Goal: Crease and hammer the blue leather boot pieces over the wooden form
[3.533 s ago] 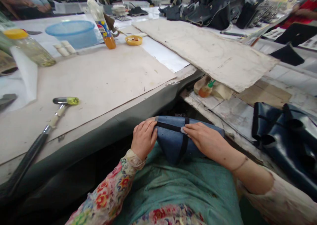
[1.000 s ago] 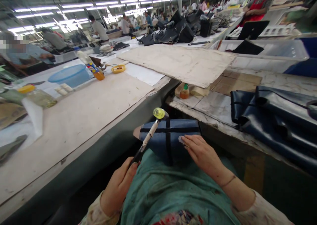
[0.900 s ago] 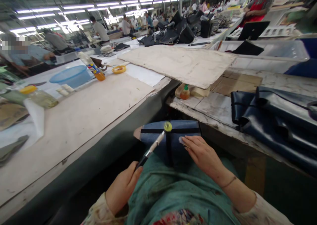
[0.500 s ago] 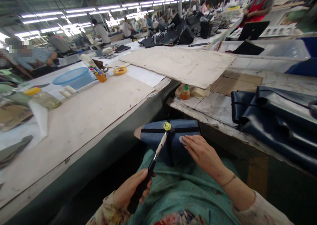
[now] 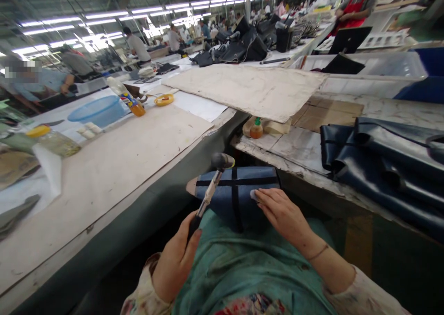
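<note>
My left hand [image 5: 178, 255] is wrapped round the black grip of a hammer [image 5: 210, 188] with a metal shaft and a dark head with a yellow face. The head is over the upper left part of a blue leather piece [image 5: 258, 174] with crossed black strips, apparently fitted on a pointed form whose pale tip [image 5: 191, 187] shows at the left. On the right part of the leather rests my right hand [image 5: 284, 215], fingers together, with a small whitish piece [image 5: 254, 194] at the fingertips. What that piece is, I cannot make out. The form lies above my green apron [image 5: 239, 268].
A long bench [image 5: 138, 162] runs along the left, with a bottle [image 5: 133, 104], a blue basin [image 5: 99, 111] and a yellow-lidded jar [image 5: 57, 141]. On the right bench lie dark blue leather pieces [image 5: 388, 167] and a small green-capped bottle [image 5: 256, 129]. A co-worker [image 5: 360, 7] in a red apron stands beyond.
The hammer has swung up and left, its head turning so the yellow face points right. My left hand has rotated with it. My right hand stays on the leather.
</note>
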`<state>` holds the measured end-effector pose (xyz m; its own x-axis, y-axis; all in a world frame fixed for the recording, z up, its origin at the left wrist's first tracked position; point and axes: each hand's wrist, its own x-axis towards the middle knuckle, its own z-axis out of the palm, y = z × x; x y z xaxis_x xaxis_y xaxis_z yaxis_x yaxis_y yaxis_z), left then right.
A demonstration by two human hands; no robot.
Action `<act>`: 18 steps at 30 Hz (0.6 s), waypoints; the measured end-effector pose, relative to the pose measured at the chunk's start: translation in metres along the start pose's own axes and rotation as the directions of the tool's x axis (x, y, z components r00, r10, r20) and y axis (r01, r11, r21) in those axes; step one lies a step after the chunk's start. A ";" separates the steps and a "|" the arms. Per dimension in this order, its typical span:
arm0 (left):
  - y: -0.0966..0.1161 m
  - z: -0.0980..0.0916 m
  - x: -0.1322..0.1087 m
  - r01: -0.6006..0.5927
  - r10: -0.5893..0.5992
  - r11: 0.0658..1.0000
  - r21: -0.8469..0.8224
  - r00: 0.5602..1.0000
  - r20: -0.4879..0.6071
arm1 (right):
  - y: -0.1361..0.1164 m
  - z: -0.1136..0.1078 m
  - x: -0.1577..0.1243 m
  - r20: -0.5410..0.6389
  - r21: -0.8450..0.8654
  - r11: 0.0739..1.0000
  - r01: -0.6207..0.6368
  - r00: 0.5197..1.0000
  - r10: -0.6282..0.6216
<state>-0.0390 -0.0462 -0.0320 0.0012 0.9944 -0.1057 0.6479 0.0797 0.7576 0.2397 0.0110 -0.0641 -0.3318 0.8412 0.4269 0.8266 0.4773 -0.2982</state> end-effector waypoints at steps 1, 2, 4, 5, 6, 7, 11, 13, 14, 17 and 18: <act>-0.002 -0.001 0.002 -0.007 0.005 0.997 0.076 0.999 0.034 | 0.000 0.001 0.000 -0.001 0.002 1.000 0.002 1.000 -0.002; -0.003 0.000 0.003 0.000 -0.011 0.993 0.120 0.996 0.090 | 0.000 0.001 0.000 0.000 0.003 1.000 0.006 1.000 -0.006; -0.003 0.001 0.005 0.029 -0.055 0.988 0.150 0.983 0.175 | -0.001 0.002 0.001 0.002 0.005 1.000 0.014 1.000 -0.014; -0.003 0.002 0.006 0.031 -0.057 0.990 0.139 0.981 0.186 | -0.002 0.002 0.001 0.003 0.003 1.000 0.016 1.000 -0.016; -0.001 0.001 0.006 0.021 -0.042 0.993 0.119 0.984 0.173 | -0.002 0.002 0.001 0.004 0.001 1.000 0.017 1.000 -0.017; 0.000 0.000 0.006 0.009 -0.022 0.996 0.094 0.990 0.142 | -0.002 0.002 0.000 0.004 -0.003 1.000 0.017 1.000 -0.017; -0.005 -0.004 0.006 0.008 -0.010 0.999 0.039 0.999 0.043 | 0.001 0.000 -0.002 -0.008 -0.015 1.000 0.011 1.000 -0.011; -0.012 -0.003 0.008 0.025 -0.031 0.998 0.058 0.994 0.102 | 0.002 0.001 -0.003 -0.027 -0.015 1.000 0.008 1.000 -0.008; -0.015 -0.001 0.010 0.029 -0.038 0.997 0.071 0.989 0.141 | 0.003 0.001 -0.003 -0.034 -0.013 1.000 0.006 0.999 -0.007; -0.018 0.000 0.012 0.027 -0.042 0.995 0.091 0.985 0.167 | 0.004 0.003 -0.003 -0.033 -0.002 1.000 -0.003 0.999 0.003; -0.016 -0.001 0.012 0.017 -0.030 0.995 0.094 0.990 0.140 | 0.004 0.004 -0.003 -0.027 0.001 1.000 -0.006 1.000 0.006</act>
<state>-0.0499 -0.0351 -0.0450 0.0883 0.9720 -0.2179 0.7163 0.0901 0.6920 0.2424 0.0110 -0.0701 -0.3145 0.8370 0.4478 0.8280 0.4726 -0.3017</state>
